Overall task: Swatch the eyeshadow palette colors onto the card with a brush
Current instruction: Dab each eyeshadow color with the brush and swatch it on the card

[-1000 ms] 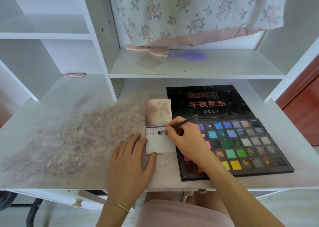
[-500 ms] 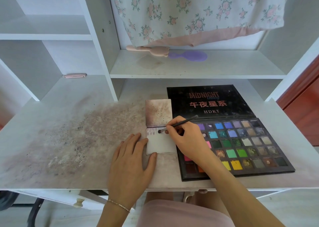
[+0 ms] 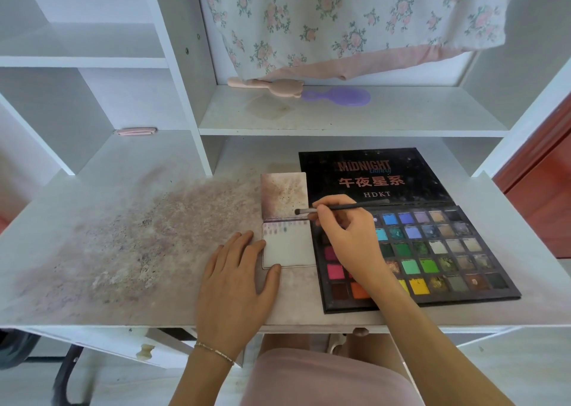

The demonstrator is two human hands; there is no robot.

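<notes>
**Brush lifted over the card's far edge**

The right hand [image 3: 349, 235] pinches the brush [image 3: 343, 208], its grip closed around the dark handle near the ferrule. The brush lies nearly level, bristles pointing left over the near edge of a stained card [image 3: 284, 194], just beyond the far right corner of the card [image 3: 289, 249]; whether the bristles touch anything cannot be told. The card lies flat on the counter [image 3: 123, 251], touching the palette's left edge, with a row of small swatches along its far edge. The left hand [image 3: 234, 279] rests flat with straight fingers, grasping nothing, its fingertips at the card's left edge and its thumb at the near left corner. The palette [image 3: 432, 251] lies open to the right, lid flat on the far side, colour pans toward the near side. The counter to the left is smeared with pigment. On the shelf [image 3: 401, 118] beyond lie a pink comb [image 3: 265, 85] and a purple brush [image 3: 340, 96].
</notes>
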